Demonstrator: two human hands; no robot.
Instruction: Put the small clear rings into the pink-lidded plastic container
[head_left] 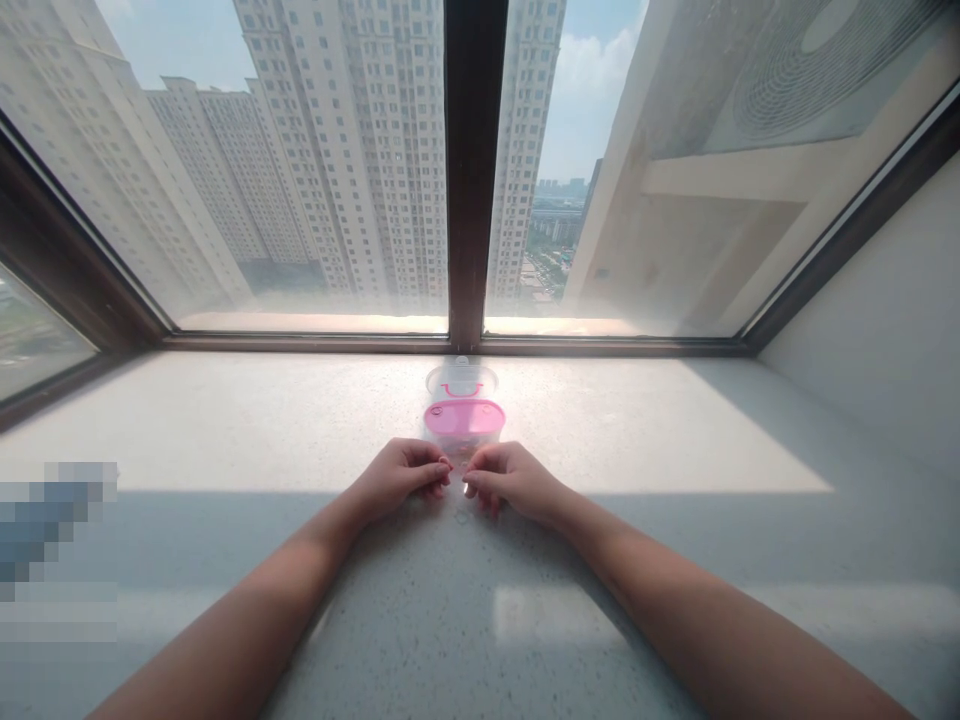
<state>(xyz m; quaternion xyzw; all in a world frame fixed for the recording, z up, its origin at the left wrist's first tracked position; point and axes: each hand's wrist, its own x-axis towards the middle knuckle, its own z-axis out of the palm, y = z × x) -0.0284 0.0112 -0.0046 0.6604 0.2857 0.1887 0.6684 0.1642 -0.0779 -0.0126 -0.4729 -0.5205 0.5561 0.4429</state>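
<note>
My left hand (411, 468) is closed in a pinch just above the sill, with a tiny reddish bit showing at its fingertips, too small to name. Facing it across a narrow gap, my right hand (510, 476) pinches too; a small bright glint shows at its fingertips, and I cannot make out what it holds. Right beyond both hands stands a small container with a pink oval lid (465, 418). Behind that lies a clear plastic piece (461, 380) with a pink curved line on it. The lower fingers of each hand are partly hidden.
The pale speckled sill (225, 420) runs under both forearms, part sunlit and part in shadow. A dark window frame (474, 180) rises behind the container, with tall buildings outside. At the left edge is a pixelated blue-grey patch (45, 520). A white wall (877, 300) bounds the right.
</note>
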